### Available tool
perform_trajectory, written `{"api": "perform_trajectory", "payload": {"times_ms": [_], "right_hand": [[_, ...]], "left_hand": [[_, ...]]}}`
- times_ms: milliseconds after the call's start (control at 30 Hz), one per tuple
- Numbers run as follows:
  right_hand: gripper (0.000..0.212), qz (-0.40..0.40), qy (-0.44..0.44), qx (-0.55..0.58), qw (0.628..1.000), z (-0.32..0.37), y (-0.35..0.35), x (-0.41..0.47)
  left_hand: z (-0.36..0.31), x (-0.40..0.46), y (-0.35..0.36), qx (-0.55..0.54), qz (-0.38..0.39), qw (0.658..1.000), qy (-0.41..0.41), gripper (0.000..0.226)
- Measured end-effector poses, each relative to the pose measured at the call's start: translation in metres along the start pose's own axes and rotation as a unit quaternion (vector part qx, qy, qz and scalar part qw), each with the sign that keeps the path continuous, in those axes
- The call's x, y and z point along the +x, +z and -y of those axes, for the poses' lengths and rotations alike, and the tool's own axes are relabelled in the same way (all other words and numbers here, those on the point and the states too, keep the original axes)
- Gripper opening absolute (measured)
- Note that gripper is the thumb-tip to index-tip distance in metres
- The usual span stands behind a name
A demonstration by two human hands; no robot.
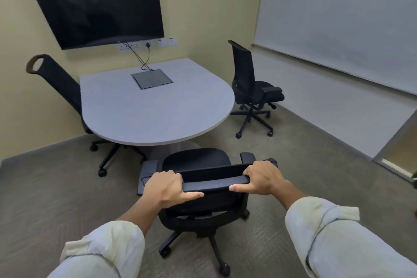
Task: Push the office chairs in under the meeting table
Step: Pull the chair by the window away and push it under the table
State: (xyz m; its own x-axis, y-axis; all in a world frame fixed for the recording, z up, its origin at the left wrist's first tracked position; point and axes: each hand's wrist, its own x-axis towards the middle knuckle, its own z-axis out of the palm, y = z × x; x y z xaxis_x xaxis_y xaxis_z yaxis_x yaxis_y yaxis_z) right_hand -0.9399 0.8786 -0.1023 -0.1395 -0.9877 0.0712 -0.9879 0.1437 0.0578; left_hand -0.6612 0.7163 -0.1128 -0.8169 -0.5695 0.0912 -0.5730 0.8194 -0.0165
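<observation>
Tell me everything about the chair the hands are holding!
The near chair is black, with a padded seat, two padded armrests, and a star base on casters standing upright on the carpet. It faces the meeting table, its seat just short of the rounded edge, not yet under it. The left hand and right hand grip the top bar of its backrest, one at each end.

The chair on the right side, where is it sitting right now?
In the head view, the right chair stands clear of the table, turned away from it, near the whiteboard wall.
</observation>
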Motion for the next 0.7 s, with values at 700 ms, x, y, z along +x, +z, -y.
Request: {"api": "perform_trajectory", "payload": {"times_ms": [700], "right_hand": [[0.086,-0.022,-0.100,0.041,0.994,-0.061,0.012,0.024]], "left_hand": [[-0.050,0.017,-0.002,0.028,0.035,0.994,-0.100,0.091]]}}
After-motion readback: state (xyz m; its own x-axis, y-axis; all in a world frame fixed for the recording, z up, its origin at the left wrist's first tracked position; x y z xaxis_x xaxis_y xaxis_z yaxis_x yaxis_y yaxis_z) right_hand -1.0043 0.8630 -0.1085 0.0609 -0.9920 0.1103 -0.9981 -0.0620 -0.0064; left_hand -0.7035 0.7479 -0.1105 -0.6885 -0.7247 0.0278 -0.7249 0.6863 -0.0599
